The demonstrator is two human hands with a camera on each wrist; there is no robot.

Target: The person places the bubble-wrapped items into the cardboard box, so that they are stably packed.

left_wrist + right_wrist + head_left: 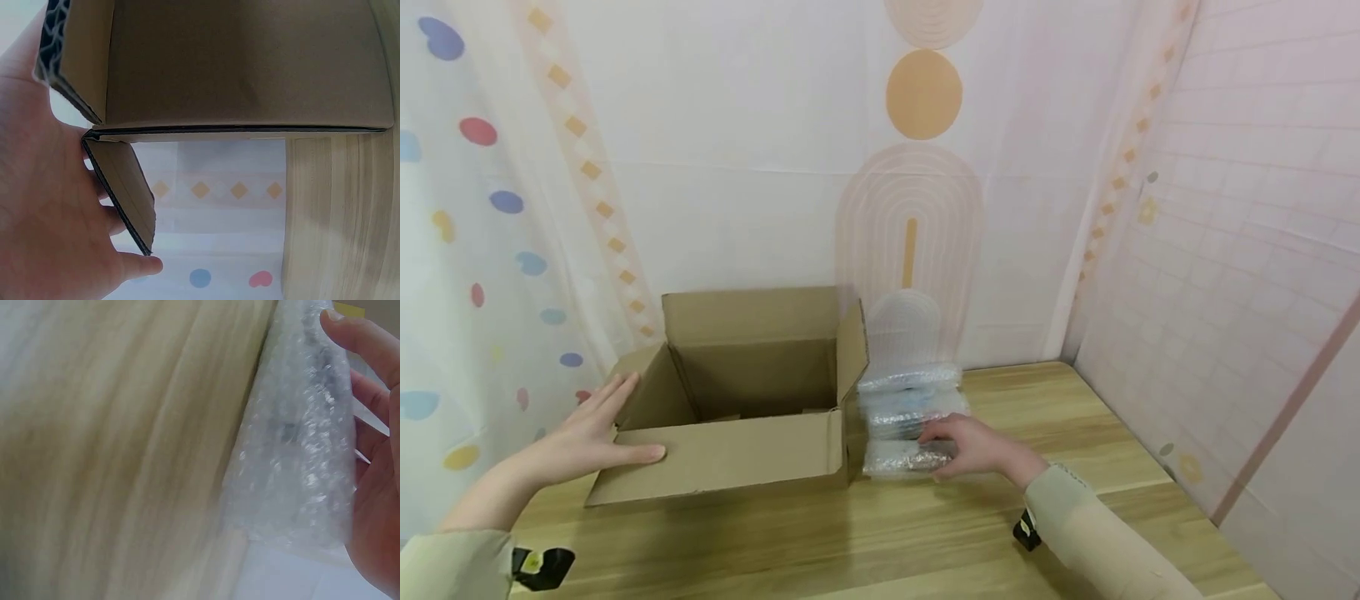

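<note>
Holding: my right hand [972,446] has its fingers curled round the front bubble-wrapped bundle [901,457], thumb on top; the right wrist view shows the wrap [294,456] lying against my fingers [369,353].
Left hand: my left hand [597,433] lies flat and spread, fingers straight, pressed on the left flap of the cardboard box [737,454]; it grips nothing. In the left wrist view the flap edge [122,194] rests across my palm.
Bundle's place: on the worktop [880,533], just beside the box's right wall, at the front of a short row of similar wrapped bundles [910,400] behind it.
Long axis: the bundle lies left to right, roughly parallel to the box's front wall.
Key relation: the open box mouth [752,383] sits to the left of my right hand and higher than the bundle, with the upright right flap [852,350] between them. I judge the bundle must rise over that wall.
Nearer hand: the right one, already on the bundle; the left is well apart, across the box.
</note>
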